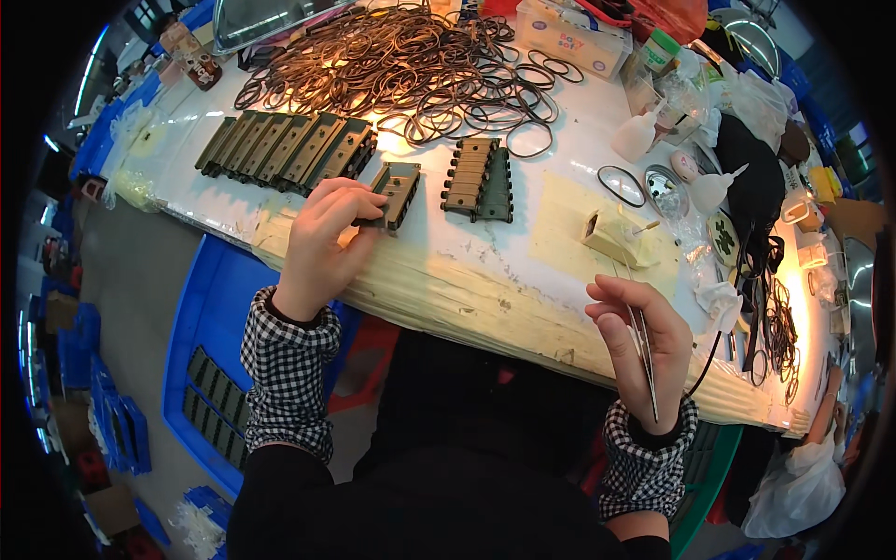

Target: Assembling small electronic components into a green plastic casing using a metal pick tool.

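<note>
My left hand [331, 238] is closed at the near left edge of an olive-green plastic part [402, 189], a shallow rectangular piece resting on the table. My fingertips hide its near left corner. My right hand [644, 341] holds metal tweezers [645, 353] between thumb and fingers, their tips pointing away from me. Just beyond the tips sits a small cream-coloured open box [611, 236] with a thin stick in it. To the left stands a row of several similar green parts [285, 149]. Between my hands lie more ridged green parts [474, 177], side by side.
A large tangle of dark rubber-like rings [401, 65] covers the table's back. A clear plastic box [571, 37], squeeze bottles [637, 136] and a round metal dish [665, 189] stand at the right. Below the padded table edge [448, 289] is a blue bin [201, 345] with green parts.
</note>
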Motion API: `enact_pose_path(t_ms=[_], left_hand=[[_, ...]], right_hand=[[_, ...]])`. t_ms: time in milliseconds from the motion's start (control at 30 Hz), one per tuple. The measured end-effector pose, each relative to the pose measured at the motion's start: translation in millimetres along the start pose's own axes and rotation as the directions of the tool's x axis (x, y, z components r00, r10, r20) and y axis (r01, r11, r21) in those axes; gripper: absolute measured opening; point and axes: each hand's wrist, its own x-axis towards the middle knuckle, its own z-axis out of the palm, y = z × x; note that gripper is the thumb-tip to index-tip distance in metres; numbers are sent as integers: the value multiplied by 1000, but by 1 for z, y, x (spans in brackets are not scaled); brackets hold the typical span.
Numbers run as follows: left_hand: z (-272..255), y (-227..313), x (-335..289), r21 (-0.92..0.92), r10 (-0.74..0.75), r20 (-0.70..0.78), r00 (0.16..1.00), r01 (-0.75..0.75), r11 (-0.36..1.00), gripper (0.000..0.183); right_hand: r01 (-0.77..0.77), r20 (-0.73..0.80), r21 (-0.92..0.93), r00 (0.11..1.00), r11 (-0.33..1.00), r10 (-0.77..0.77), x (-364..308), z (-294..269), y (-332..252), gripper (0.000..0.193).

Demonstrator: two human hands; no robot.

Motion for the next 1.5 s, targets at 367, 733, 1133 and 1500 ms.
enact_pose_path(t_ms=[367, 733, 1133, 1500], left_hand=[[2, 27, 18, 100, -351, 59, 934, 345, 933, 29], [-28, 4, 19, 28, -424, -24, 905, 425, 905, 30], [-193, -275, 9, 310, -565, -4, 825, 538, 784, 27], [-192, -298, 7, 345, -557, 24, 830, 516, 784, 30]], right_hand=[[-15, 29, -47, 999, 999, 17, -2, -4, -3, 25], [-85, -88, -156, 994, 984, 72, -36, -38, -12, 26], [-191, -146, -131, 974, 973, 172, -49, -51, -9, 29], [-172, -105, -128, 982, 977, 159, -45, -45, -6, 27]])
